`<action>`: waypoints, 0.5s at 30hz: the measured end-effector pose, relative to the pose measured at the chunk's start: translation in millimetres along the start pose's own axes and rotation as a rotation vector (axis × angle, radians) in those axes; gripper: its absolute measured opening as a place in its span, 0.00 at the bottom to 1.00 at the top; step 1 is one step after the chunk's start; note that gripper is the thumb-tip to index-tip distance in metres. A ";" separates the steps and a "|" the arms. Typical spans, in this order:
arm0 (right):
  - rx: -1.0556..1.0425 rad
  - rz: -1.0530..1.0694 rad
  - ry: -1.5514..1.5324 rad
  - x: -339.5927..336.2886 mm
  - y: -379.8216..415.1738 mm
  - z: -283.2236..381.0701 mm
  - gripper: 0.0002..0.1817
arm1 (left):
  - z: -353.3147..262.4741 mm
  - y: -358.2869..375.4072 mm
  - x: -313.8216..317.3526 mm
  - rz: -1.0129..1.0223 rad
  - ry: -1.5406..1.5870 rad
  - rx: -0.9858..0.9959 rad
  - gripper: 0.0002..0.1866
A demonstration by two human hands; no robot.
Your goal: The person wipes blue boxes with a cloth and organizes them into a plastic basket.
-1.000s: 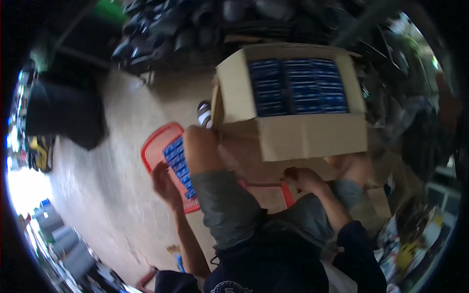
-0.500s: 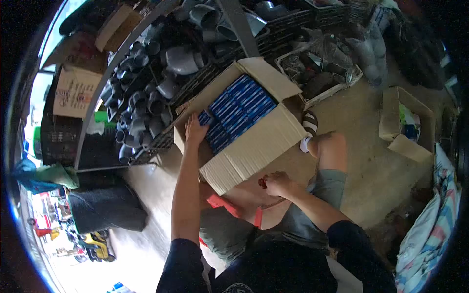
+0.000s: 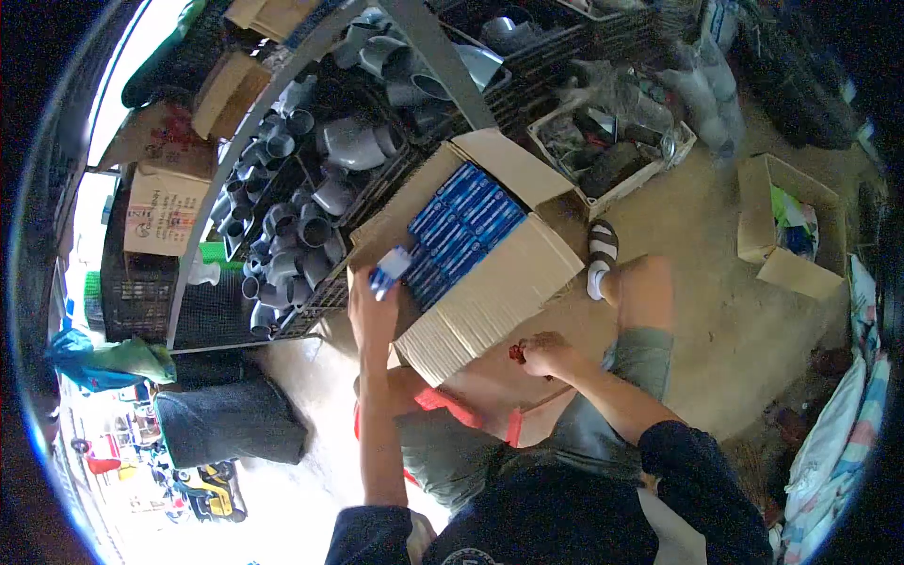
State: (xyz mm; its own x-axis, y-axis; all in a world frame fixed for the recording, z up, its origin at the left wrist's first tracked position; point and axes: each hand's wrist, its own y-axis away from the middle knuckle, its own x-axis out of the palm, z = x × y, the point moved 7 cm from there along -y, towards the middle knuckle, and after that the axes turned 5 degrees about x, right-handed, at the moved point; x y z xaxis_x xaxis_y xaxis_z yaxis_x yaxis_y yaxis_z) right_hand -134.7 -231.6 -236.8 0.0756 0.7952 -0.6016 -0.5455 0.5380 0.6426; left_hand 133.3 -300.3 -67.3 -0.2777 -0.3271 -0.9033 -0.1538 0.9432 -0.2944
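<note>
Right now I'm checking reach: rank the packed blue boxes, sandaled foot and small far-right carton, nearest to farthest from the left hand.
1. Packed blue boxes: in the open carton, beside the left hand.
2. Sandaled foot: right of the open carton.
3. Small carton: on the floor, far right.

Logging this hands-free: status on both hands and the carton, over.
Left hand holding a small box at the open carton. Right hand closed on something small and red. Blue boxes in rows inside; nothing seen covering them.

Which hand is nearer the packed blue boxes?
Left. Left hand holds a small box at the carton's edge, beside the blue boxes; right hand is apart, past the near flap.
</note>
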 end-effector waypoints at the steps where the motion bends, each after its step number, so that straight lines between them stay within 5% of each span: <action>1: 0.018 -0.027 -0.019 14.0 -9.9 -6.8 0.16 | 4.6 23.3 -20.7 -0.082 0.103 -0.094 0.30; 4: -0.011 0.091 -0.138 -5.1 4.8 10.8 0.16 | -34.8 109.5 -89.4 -0.324 0.777 -0.368 0.29; 6: -0.092 0.124 -0.334 -24.7 28.8 32.6 0.16 | -22.1 199.4 -67.2 -0.480 1.599 -0.656 0.29; 8: -0.208 0.058 -0.640 -26.4 54.1 48.1 0.16 | -74.3 233.1 -76.2 -0.454 1.893 -0.822 0.31; 11: -0.161 -0.037 -1.051 -19.1 107.8 63.3 0.17 | -73.9 305.0 -45.1 -0.332 2.053 -0.915 0.32; 12: -0.187 -0.062 -1.177 -20.8 133.6 74.8 0.19 | -79.7 309.4 -44.7 -0.342 1.974 -1.131 0.32; 14: -0.387 -0.158 -1.254 -50.7 182.5 127.5 0.22 | -105.8 293.6 -63.1 -0.220 1.841 -1.176 0.30; 15: -0.479 -0.225 -1.220 -58.3 198.4 146.0 0.24 | -106.1 282.1 -72.5 -0.232 1.713 -0.996 0.29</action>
State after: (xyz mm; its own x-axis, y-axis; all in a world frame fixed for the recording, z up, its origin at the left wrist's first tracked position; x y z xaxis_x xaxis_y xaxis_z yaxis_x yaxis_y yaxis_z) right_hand -125.5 -130.4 -4.9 0.7601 0.5772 0.2983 -0.6417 0.7389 0.2053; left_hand 9.4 -16.6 -51.8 -0.5384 -0.6912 0.4821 -0.5231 0.7226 0.4519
